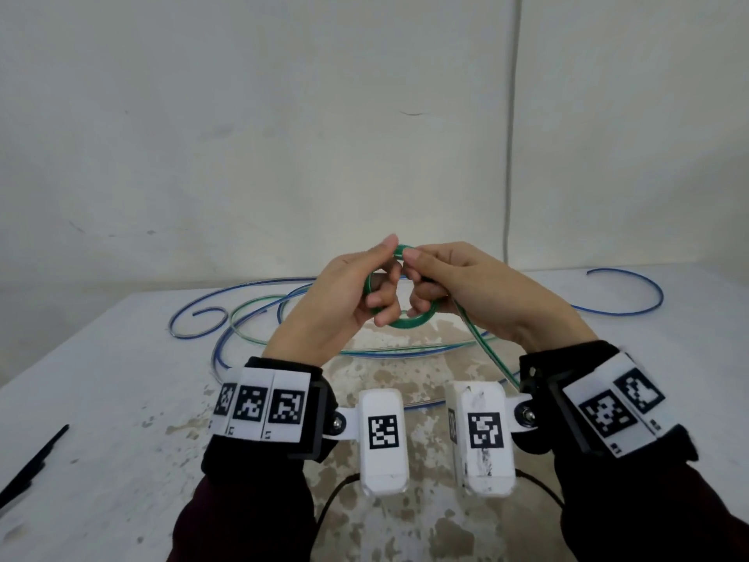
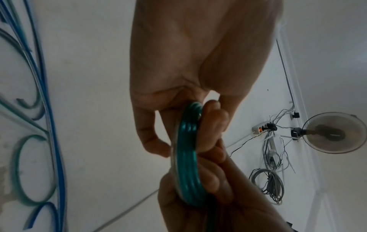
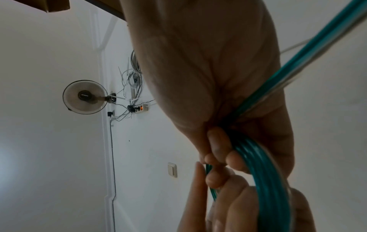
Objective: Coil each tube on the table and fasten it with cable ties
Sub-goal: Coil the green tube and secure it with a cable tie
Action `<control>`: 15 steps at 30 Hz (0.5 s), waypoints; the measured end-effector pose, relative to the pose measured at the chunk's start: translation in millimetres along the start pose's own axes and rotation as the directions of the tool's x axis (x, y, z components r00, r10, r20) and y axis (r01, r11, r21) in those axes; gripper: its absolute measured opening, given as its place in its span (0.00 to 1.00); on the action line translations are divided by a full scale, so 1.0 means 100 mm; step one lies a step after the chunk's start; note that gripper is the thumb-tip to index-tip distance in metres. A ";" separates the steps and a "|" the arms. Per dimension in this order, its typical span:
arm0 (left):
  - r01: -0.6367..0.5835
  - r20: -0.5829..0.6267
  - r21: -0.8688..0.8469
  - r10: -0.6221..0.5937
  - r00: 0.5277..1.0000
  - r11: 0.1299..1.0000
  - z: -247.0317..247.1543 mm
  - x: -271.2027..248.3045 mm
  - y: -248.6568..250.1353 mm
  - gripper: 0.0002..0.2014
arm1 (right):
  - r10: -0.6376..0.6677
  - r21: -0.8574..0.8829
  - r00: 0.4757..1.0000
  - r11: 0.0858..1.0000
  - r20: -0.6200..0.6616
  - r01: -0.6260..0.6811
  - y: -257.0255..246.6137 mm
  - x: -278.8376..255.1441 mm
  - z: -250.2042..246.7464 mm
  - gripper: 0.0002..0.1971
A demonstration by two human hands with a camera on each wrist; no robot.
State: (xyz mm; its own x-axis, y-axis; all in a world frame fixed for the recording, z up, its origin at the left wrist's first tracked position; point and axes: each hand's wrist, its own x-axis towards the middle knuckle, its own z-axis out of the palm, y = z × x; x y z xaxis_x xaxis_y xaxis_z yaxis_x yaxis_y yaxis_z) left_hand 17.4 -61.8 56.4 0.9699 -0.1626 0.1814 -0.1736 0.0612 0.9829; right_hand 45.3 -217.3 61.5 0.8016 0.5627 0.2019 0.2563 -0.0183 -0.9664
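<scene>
While both hands worked above the table (image 1: pixel 101 358), the left hand (image 1: pixel 340 302) had its fingers curled through a small green coil (image 1: pixel 409 323), thumb laid over the top of the ring, apparently to keep the finished turns stacked flat so they would not spring apart. The right hand (image 1: pixel 478 294) gripped the opposite side of the same coil, its fingertips pinching the top beside the left thumb; the green tube (image 1: pixel 490 358) ran out from under its palm and down past the right wrist, so this hand seemed to be feeding the next turn. In the left wrist view the coil (image 2: pixel 187 157) showed several turns pressed side by side between the two hands. The rest of the green tube lay in loose loops on the table just beyond the hands, tangled with a blue tube (image 1: pixel 632 294) that curled well off to the right. A black cable tie (image 1: pixel 36 460) waited at the near left edge, well apart from the hands.
</scene>
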 end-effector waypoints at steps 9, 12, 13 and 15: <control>-0.040 -0.030 -0.021 0.040 0.999 0.999 -0.03 0.01 0.04 0.21 | 0.037 0.218 0.999 0.975 0.037 -0.044 -0.03 0.00 -0.01 0.19; -0.029 0.045 0.096 0.024 0.999 0.995 -0.05 -0.04 0.05 0.20 | 0.031 0.129 0.997 0.991 0.067 -0.039 -0.03 -0.01 0.02 0.18; -0.072 0.028 0.105 0.069 0.997 0.992 -0.04 -0.05 0.05 0.20 | 0.033 0.125 0.998 0.991 0.048 -0.039 -0.04 0.00 0.04 0.18; -0.156 -0.062 0.080 0.161 0.985 0.984 -0.03 -0.02 0.02 0.20 | 0.042 0.144 0.999 0.989 -0.012 -0.040 -0.05 0.01 0.05 0.20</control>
State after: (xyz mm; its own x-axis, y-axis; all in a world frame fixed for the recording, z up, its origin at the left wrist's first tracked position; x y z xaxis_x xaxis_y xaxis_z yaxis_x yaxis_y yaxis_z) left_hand 15.4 -58.9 58.0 0.9379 -0.0896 0.3353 -0.3360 0.0068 0.9418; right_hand 41.8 -212.2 65.9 0.8178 0.5519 0.1633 0.1442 0.0783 -0.9865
